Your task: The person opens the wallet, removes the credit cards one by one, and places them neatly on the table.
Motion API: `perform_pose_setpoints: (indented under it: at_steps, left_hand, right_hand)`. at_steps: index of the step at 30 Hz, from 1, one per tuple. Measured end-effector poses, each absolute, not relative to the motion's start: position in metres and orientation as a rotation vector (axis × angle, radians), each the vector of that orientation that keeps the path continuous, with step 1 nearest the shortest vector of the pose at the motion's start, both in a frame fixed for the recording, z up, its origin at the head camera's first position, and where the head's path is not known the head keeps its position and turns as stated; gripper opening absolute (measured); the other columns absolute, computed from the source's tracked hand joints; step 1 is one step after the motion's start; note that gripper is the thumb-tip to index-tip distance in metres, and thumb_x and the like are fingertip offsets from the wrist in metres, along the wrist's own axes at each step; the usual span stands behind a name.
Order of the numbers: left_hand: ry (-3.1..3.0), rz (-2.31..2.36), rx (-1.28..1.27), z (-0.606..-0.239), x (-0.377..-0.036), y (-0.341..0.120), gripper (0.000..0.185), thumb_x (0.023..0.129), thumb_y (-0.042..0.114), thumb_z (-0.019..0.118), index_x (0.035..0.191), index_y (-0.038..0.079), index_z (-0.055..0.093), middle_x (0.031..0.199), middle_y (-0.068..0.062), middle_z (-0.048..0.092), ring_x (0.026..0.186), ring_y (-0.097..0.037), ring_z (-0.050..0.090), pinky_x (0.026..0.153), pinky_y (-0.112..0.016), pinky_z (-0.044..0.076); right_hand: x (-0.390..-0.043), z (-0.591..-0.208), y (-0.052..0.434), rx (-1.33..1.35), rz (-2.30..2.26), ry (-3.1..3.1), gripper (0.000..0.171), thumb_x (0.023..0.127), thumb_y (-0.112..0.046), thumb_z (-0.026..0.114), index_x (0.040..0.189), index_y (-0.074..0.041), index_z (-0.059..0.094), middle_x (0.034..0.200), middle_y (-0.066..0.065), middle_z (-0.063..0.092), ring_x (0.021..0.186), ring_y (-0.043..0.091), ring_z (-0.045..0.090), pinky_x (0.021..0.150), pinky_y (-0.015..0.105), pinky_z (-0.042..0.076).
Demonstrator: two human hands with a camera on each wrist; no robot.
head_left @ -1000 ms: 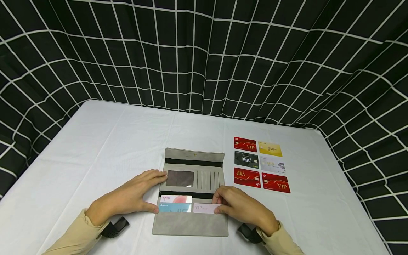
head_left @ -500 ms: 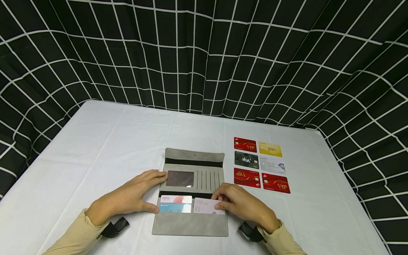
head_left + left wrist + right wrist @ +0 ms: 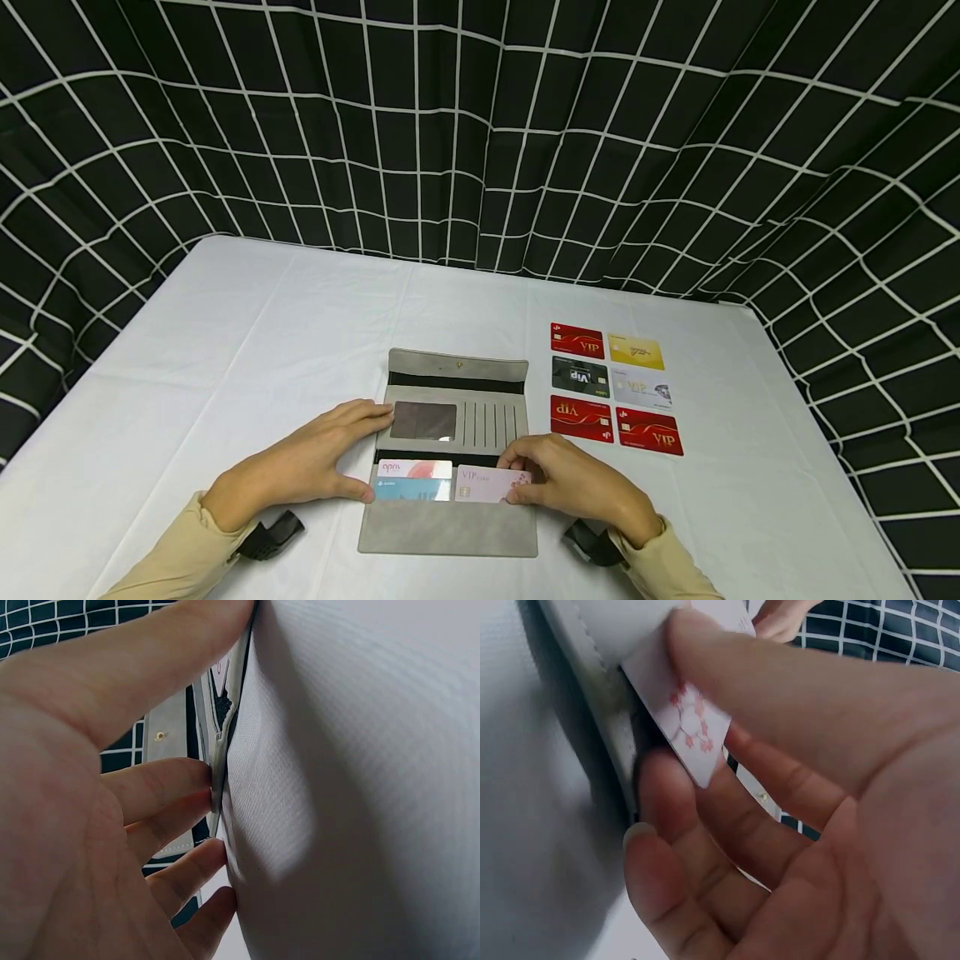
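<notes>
Pinching the pink card, the right hand is holding it low on the wallet, beside the blue card; the left hand, uncurled, is touching the wallet's edge. Crooked pushing, I'm thinking, could snag or bend the pink card.

pink VIP card | sits higher | chip, blossom print now showing

We face a white-covered table before white-gridded black drapery.
It hangs in folds behind the table and at both sides; we see faint creases in the tablecloth.
</notes>
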State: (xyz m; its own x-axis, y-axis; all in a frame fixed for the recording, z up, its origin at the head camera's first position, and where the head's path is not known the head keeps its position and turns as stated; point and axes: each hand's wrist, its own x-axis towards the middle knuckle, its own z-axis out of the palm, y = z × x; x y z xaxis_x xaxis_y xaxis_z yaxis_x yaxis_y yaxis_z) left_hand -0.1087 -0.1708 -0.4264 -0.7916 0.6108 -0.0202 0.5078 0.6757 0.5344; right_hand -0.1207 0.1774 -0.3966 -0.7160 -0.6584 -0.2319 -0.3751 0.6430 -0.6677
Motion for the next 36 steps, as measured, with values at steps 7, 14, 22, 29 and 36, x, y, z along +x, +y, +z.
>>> perform_pose_setpoints:
  at_steps: [7,14,22,29,36]
  left_hand:
    - [2.688,0.775,0.9,-0.4265,-0.1084,-0.1709,0.093,0.075,0.057,0.075,0.145,0.002,0.048,0.154,-0.011,0.044,0.142,-0.036,0.037,0.114,-0.059,0.033]
    - [2.694,0.772,0.911,-0.4279,-0.1088,-0.171,0.093,0.075,0.056,0.076,0.145,0.002,0.048,0.153,-0.01,0.044,0.142,-0.035,0.038,0.113,-0.058,0.034]
    - [2.701,0.77,0.921,-0.4281,-0.1095,-0.1706,0.093,0.075,0.055,0.076,0.145,0.001,0.048,0.153,-0.011,0.045,0.142,-0.035,0.038,0.113,-0.058,0.034]
    - [2.692,0.772,0.914,-0.4276,-0.109,-0.1709,0.092,0.075,0.055,0.076,0.145,0.002,0.048,0.153,-0.01,0.044,0.142,-0.034,0.038,0.113,-0.058,0.034]
    - [2.689,0.777,0.912,-0.4268,-0.1087,-0.1709,0.092,0.076,0.055,0.076,0.146,0.002,0.047,0.153,-0.009,0.043,0.142,-0.034,0.038,0.113,-0.058,0.035]
  right_hand:
    - [-0.1221,-0.396,0.1792,-0.817,-0.853,2.375,0.021,0.083,-0.012,0.078,0.103,-0.013,0.072,0.09,-0.009,0.068,0.078,0.001,0.054,0.069,0.018,0.049]
    - [-0.1229,-0.3959,0.179,-0.828,-0.866,2.377,0.022,0.083,-0.009,0.077,0.105,-0.01,0.073,0.093,-0.007,0.069,0.078,0.0,0.054,0.07,0.018,0.05]
    - [-0.1238,-0.3971,0.1798,-0.882,-0.867,2.411,0.022,0.085,-0.01,0.076,0.107,-0.008,0.073,0.099,-0.004,0.072,0.081,0.0,0.055,0.071,0.018,0.051]
    - [-0.1243,-0.3971,0.18,-0.906,-0.885,2.431,0.022,0.087,-0.011,0.074,0.108,-0.009,0.072,0.102,-0.003,0.072,0.084,0.0,0.056,0.074,0.019,0.052]
    - [-0.125,-0.396,0.1798,-0.837,-0.922,2.476,0.017,0.089,-0.01,0.071,0.106,-0.01,0.073,0.1,-0.003,0.072,0.083,0.004,0.056,0.074,0.019,0.051]
